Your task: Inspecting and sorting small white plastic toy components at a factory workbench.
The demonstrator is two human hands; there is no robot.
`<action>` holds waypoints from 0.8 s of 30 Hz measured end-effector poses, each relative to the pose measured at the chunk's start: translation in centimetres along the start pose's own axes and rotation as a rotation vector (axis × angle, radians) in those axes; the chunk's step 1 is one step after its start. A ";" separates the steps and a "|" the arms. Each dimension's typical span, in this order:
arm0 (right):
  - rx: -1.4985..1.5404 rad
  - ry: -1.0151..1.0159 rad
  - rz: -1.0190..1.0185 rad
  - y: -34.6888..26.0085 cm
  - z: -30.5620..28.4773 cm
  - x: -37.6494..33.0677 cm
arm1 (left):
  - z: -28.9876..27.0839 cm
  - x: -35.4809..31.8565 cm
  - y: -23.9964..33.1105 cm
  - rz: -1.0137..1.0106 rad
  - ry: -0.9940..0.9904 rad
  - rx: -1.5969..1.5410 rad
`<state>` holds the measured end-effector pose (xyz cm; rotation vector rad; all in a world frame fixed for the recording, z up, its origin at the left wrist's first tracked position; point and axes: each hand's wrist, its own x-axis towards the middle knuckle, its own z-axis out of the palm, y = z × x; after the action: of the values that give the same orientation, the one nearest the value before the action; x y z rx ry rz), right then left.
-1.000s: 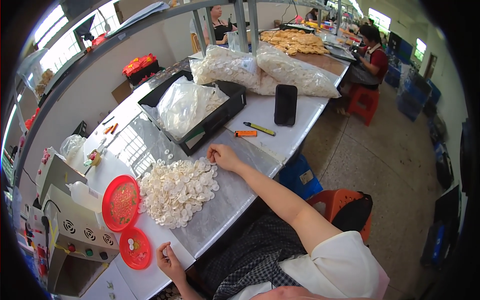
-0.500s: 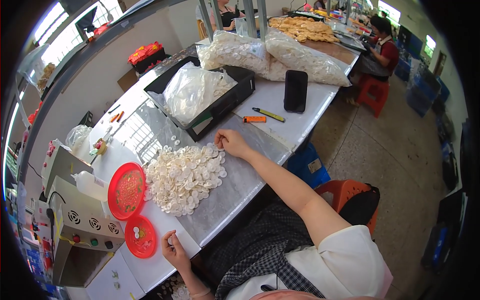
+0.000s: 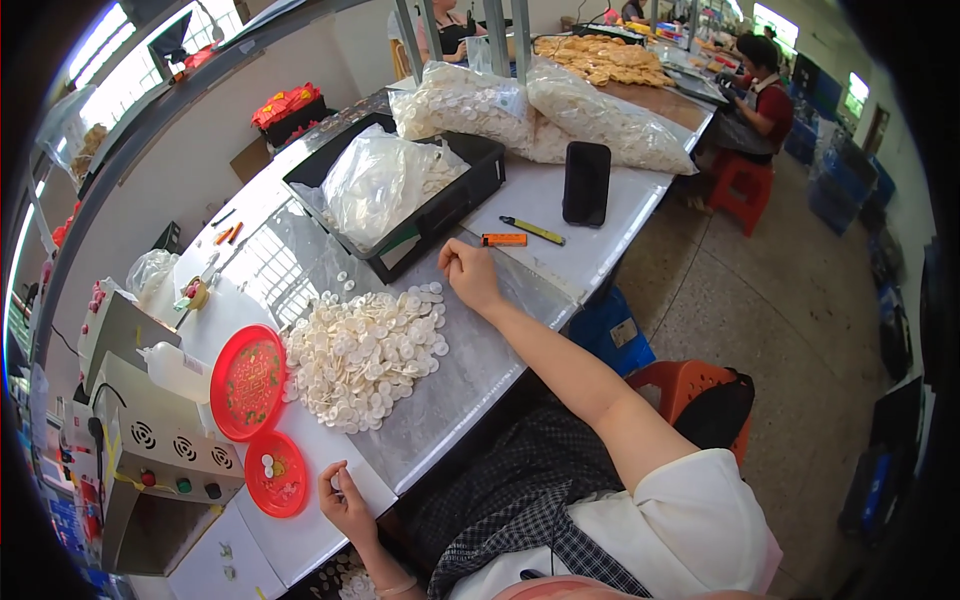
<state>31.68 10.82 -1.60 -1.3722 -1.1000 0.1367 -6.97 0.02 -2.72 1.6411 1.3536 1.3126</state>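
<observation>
A heap of round, flat white discs (image 3: 365, 355), like button blanks, lies on the grey sheet of the table. Just past its right far edge is my right hand (image 3: 468, 272), held over the sheet with fingers curled in; whatever they may hold is hidden. Near the table's front edge, my left hand (image 3: 347, 505) pinches what looks like one pale disc between thumb and fingers. Beside it sits a small red plate (image 3: 292, 492) bearing a few white discs. A larger patterned red plate (image 3: 247, 395) touches the heap's left side.
Behind the heap stands a black crate (image 3: 440, 215) with a plastic bag inside. Farther back lie bulging bags of discs (image 3: 600, 125). A black phone (image 3: 586, 185), a yellow-green pen-like tool (image 3: 532, 230) and an orange cylinder (image 3: 504, 240) lie rightward. A metal machine (image 3: 165, 460) stands left.
My right hand has lifted off the heap's far right edge and shifted slightly away toward the orange cylinder. My left hand keeps its pinch beside the small plate.
</observation>
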 end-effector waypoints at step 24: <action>-0.126 -0.149 0.077 1.8 -0.1 -0.1 | 0.4 0.2 -0.5 0.112 0.031 0.025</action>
<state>32.60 11.14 -3.09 -1.5376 -1.1960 0.2326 -6.72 0.42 -3.25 1.7428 1.3174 1.3955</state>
